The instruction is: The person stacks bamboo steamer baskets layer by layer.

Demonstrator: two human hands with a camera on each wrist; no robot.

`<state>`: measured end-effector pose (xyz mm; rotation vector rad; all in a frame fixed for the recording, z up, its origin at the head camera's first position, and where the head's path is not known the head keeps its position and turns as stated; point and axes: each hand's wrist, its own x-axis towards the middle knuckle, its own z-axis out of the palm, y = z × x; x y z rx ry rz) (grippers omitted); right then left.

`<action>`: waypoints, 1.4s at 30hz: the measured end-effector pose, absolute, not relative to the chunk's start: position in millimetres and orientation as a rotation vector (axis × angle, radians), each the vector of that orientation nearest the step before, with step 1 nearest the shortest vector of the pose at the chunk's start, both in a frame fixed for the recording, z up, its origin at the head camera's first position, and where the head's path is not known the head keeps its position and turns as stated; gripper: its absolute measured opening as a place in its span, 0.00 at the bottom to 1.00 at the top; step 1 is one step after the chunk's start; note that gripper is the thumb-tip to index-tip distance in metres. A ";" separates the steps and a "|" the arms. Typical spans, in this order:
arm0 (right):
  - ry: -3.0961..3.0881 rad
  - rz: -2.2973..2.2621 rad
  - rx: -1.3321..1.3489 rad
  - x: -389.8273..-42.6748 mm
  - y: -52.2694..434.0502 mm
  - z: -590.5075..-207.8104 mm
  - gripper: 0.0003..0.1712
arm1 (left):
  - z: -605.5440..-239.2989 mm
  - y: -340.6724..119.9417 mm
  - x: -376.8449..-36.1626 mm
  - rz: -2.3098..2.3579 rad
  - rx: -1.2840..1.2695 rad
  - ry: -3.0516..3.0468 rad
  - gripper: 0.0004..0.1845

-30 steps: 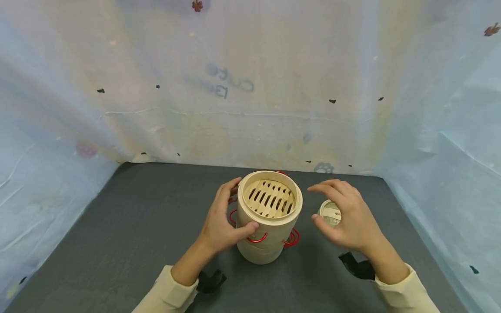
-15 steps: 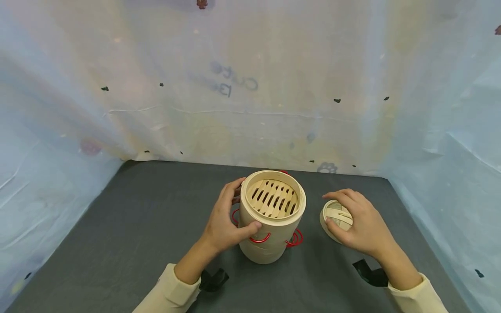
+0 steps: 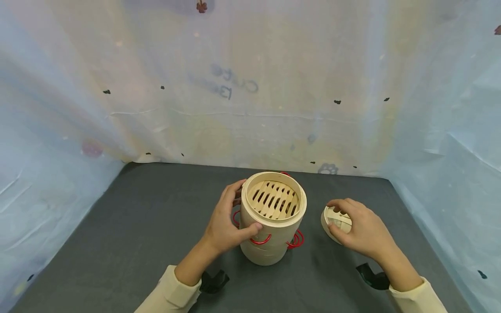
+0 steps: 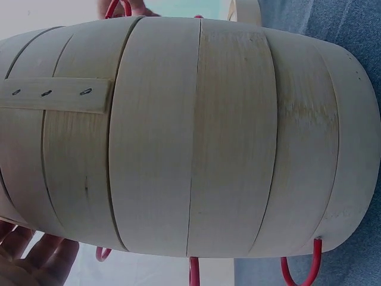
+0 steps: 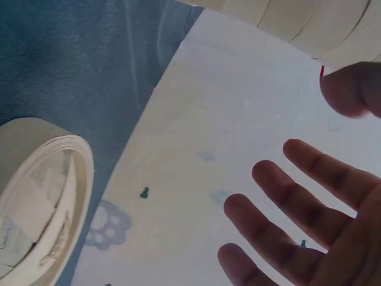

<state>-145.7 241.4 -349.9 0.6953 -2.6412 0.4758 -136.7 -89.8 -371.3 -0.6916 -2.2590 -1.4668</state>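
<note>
A tall stack of bamboo steamers (image 3: pixel 272 224) stands upright on the table, its slatted top tier uncovered and red cord loops (image 3: pixel 295 239) on its sides. My left hand (image 3: pixel 225 230) grips the stack from the left, thumb in front and fingers behind. Close up in the left wrist view, the stack's pale wall (image 4: pixel 196 137) fills most of the picture, and fingers (image 4: pixel 41 256) show at lower left. To the right lies a round woven bamboo lid (image 3: pixel 326 226). My right hand (image 3: pixel 364 228) hovers over it, fingers bent loosely and holding nothing; the right wrist view shows it apart from the lid (image 5: pixel 83 161).
A dark grey cloth covers the table (image 3: pixel 156 217). Pale plastic sheeting (image 3: pixel 250 130) hangs behind and along both sides. Black straps (image 3: pixel 213 280) sit at both wrists.
My right hand has moved right and down, away from the stack and over the lid. The left hand keeps its hold, and the stack stays put.
</note>
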 end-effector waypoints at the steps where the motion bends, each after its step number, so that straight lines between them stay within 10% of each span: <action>1: -2.660 0.479 0.683 -145.4 242.4 -350.9 0.20 | -371.1 -89.7 -136.7 -1.466 -0.692 -2.260 0.48; 42: -3.015 0.559 0.568 -152.3 271.3 -396.2 0.17 | -371.9 -91.1 -139.2 -1.397 -0.690 -2.232 0.47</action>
